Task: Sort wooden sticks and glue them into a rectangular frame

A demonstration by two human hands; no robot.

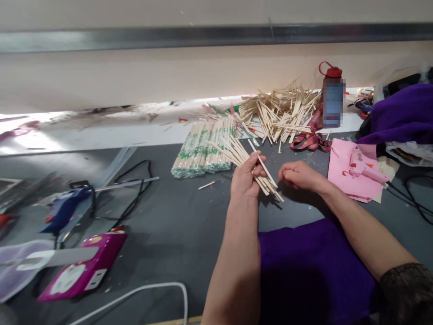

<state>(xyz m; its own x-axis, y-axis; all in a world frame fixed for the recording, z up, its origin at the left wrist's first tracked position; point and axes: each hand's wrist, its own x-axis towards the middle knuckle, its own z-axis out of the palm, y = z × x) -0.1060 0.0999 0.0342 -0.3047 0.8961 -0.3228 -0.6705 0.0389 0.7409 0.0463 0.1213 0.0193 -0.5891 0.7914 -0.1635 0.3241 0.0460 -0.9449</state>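
My left hand (pixel 247 178) is wrapped around a loose bundle of chopsticks (pixel 233 151), which fans out to the upper left. Their other ends stick out below the fingers, and one chopstick lies apart across the fingertips. Just right of the bundle, my right hand (pixel 297 175) hovers with curled fingers, not touching it. Whether anything is inside that hand is hidden. Behind my left hand lie clear plastic packs of wrapped chopsticks (pixel 199 151) with green print. A heaped pile of loose chopsticks (pixel 280 113) rests farther back.
A red-capped bottle (pixel 333 101) with a red strap stands behind. At right, a pink glue gun (pixel 367 169) lies on a pink sheet (pixel 338 162). Leftward are a blue corded tool (pixel 69 205), a magenta power strip (pixel 91 266) and cables. A purple cloth (pixel 304 253) is nearest me.
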